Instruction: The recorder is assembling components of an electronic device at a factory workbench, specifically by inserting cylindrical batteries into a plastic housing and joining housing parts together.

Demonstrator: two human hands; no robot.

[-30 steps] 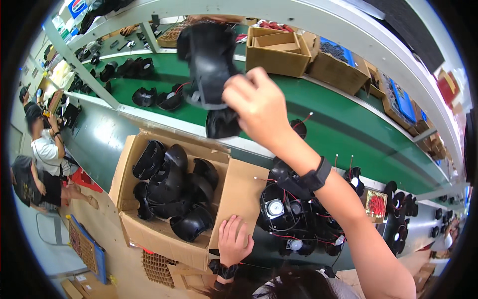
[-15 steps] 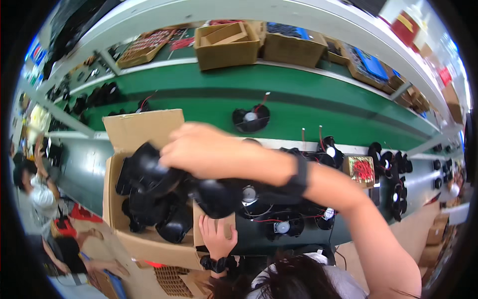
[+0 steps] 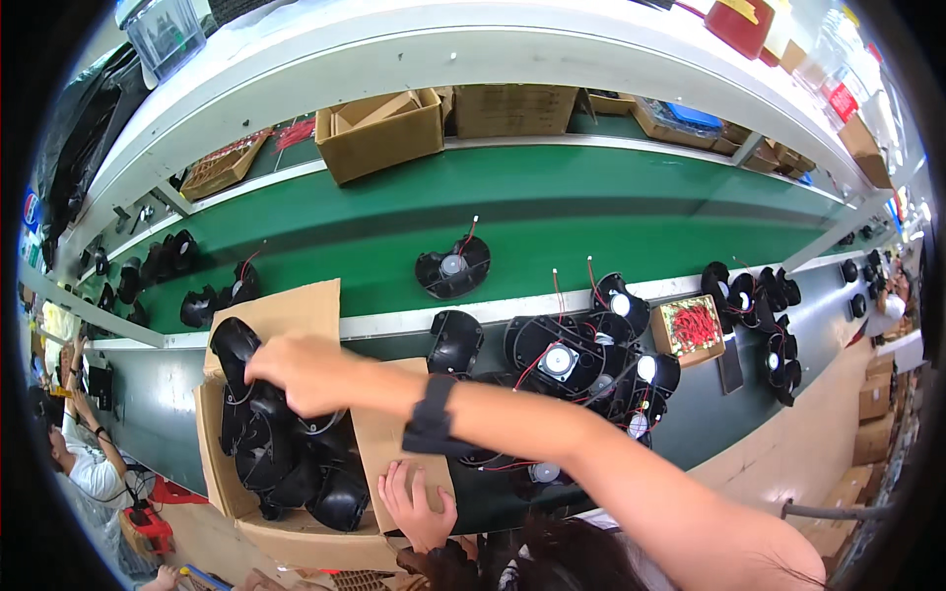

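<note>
My right hand (image 3: 304,374) reaches across to the left, over an open cardboard box (image 3: 222,492). Its closed fingers grip the edge of a curved black plastic shell (image 3: 235,347), tilted up at the box's far side. Beneath it, more black plastic shells (image 3: 271,458) lie jumbled inside the box. My left hand (image 3: 419,507) lies with fingers spread on the box's right flap (image 3: 394,433). To the right of the flap, another black shell (image 3: 455,343) stands on the bench, beside a black housing with a round silver speaker (image 3: 559,361).
A green belt (image 3: 562,212) runs behind the bench, carrying a black speaker unit (image 3: 452,268). Right of the assembled units sits a small box of red parts (image 3: 692,328). Cardboard boxes (image 3: 379,138) line the shelf above. A co-worker (image 3: 94,468) is at far left.
My right hand has moved left with a shell, toward the box's far left corner. My left hand stays on the flap. The view has shifted, showing more of the upper shelf.
</note>
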